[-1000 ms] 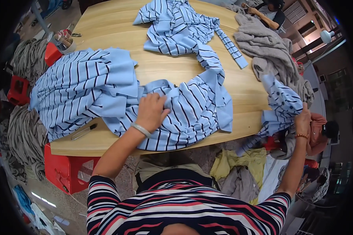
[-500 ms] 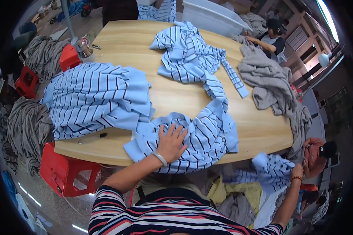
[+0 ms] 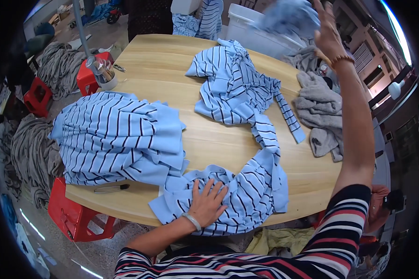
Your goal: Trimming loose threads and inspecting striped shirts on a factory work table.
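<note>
Striped blue garment (image 3: pixel 246 195) lies crumpled at the near table edge, light blue with dark stripes. Left hand (image 3: pixel 208 204) rests flat on it, palm down, fingers spread, pinning the fabric and not gripping; a bracelet sits at the wrist. The garment spreads to both sides of this hand, mostly right of it, and one strip runs up toward a second striped piece (image 3: pixel 235 88) in the table's middle; whether the two are joined cannot be told.

Right hand (image 3: pixel 328 32) is raised high at the far right, arm stretched up, fingers loose and open, beaded band on the wrist. Just left of it, a blurred blue cloth (image 3: pixel 291 18) is in the air, near the fingers; contact cannot be told because of the blur. This hand is well apart from the pinned garment.

Wooden table (image 3: pixel 209 144) is round-edged and light-coloured. A stack of folded striped pieces (image 3: pixel 116 137) lies on its left side, just beside the pinned garment's left edge. A dark pen-like tool (image 3: pixel 111 188) lies on the near edge below the stack. Grey cloth (image 3: pixel 319 111) is heaped at the right edge, under the raised arm. A white bin (image 3: pixel 260 32) stands beyond the far edge. A red stool (image 3: pixel 74 214) stands under the table's near left, and grey fabric piles (image 3: pixel 30 153) lie on the floor to the left.
</note>
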### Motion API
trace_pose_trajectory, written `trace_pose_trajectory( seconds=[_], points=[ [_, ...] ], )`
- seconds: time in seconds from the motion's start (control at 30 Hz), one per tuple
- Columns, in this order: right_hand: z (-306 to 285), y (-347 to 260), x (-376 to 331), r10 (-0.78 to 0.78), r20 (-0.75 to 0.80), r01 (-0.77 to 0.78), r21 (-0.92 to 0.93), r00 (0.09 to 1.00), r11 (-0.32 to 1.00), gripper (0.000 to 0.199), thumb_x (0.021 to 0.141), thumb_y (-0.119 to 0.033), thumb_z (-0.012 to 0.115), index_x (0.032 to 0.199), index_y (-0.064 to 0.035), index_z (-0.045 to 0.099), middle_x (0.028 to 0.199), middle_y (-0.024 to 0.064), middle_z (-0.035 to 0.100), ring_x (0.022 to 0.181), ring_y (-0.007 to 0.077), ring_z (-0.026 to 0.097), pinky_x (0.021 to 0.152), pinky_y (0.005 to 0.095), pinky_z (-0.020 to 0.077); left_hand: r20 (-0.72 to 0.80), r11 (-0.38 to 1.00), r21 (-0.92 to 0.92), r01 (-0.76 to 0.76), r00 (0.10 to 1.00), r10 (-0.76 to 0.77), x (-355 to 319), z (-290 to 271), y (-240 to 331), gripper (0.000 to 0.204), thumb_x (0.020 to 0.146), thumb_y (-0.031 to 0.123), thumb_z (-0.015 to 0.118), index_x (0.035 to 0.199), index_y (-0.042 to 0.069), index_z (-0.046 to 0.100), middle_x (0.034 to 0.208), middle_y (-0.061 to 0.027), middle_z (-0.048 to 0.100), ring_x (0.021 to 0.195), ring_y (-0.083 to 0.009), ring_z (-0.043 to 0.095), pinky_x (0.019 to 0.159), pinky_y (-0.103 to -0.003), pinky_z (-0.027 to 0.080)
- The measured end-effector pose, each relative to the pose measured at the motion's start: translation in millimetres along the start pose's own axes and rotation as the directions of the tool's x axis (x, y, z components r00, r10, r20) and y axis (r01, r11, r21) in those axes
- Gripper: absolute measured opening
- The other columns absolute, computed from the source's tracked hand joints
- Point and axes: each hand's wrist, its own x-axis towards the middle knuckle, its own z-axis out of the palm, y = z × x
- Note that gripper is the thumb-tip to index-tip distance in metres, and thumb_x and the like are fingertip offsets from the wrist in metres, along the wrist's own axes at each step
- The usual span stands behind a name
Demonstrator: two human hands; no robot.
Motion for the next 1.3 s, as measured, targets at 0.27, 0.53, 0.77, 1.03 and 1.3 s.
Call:
trace_pose_trajectory(
  seconds=[0.27, 0.53, 0.77, 1.03, 1.3],
  points=[
    [6, -133, -120, 0.014, 0.635, -0.250, 0.283, 0.772, 0.926, 0.069, 0.079, 0.004, 0.065, 0.142, -0.0098, 0.041, 0.137, 0.0199, 0.049, 0.128, 0.0374, 0.044, 0.108, 0.0417, 0.0355, -0.072, 0.986, -0.147, 0.081, 0.993, -0.092, -6, -13, -5, 0.051, 0.083, 0.032, 0.068, 0.126, 0.008, 0.055, 0.129, -0.0169, 0.052, 0.125, -0.0355, 0.045, 0.105, -0.066, 0.020],
    [-62, -220, -284, -0.114, 0.826, -0.470, 0.421, 0.551, 0.776, 0.072, 0.072, -0.013, 0.074, 0.139, -0.0116, 0.047, 0.130, 0.0143, 0.055, 0.124, 0.0324, 0.047, 0.106, 0.0431, 0.0344, -0.188, 0.954, 0.122, 0.273, 0.950, -0.248, -13, -52, -54, 0.049, 0.078, 0.015, 0.069, 0.124, 0.005, 0.055, 0.121, -0.0141, 0.053, 0.123, -0.0319, 0.044, 0.103, -0.056, 0.027],
    [-61, -211, -320, -0.035, 0.807, -0.249, 0.222, 0.589, 0.943, 0.027, 0.070, -0.004, 0.066, 0.097, -0.0106, 0.066, 0.091, 0.0067, 0.062, 0.098, 0.0282, 0.053, 0.095, 0.0417, 0.0354, -0.217, 0.963, 0.215, 0.162, 0.969, -0.115, -16, -55, -63, 0.031, 0.072, 0.006, 0.070, 0.101, 0.006, 0.060, 0.096, -0.0100, 0.055, 0.104, -0.0305, 0.050, 0.094, -0.048, 0.033],
    [-177, -169, -260, 0.126, 0.546, -0.311, 0.261, 0.828, 0.914, 0.030, 0.068, 0.005, 0.064, 0.095, -0.0086, 0.064, 0.093, 0.0079, 0.060, 0.096, 0.0300, 0.054, 0.087, 0.0419, 0.0376, -0.412, 0.986, 0.046, 0.163, 0.902, -0.130, -65, -148, -39, 0.035, 0.074, -0.005, 0.064, 0.106, 0.007, 0.063, 0.093, -0.0135, 0.054, 0.092, -0.0306, 0.056, 0.079, -0.041, 0.044],
    [-178, -194, -354, 0.213, 0.885, -0.255, -0.111, 0.414, 0.960, 0.025, 0.075, -0.002, 0.065, 0.098, -0.0110, 0.068, 0.101, 0.0074, 0.061, 0.101, 0.0292, 0.054, 0.090, 0.0404, 0.0399, -0.232, 0.920, 0.378, 0.106, 0.973, -0.017, -83, -112, -30, 0.042, 0.072, 0.009, 0.069, 0.114, 0.011, 0.064, 0.121, -0.0143, 0.054, 0.115, -0.0349, 0.048, 0.091, -0.048, 0.038]
  ],
)
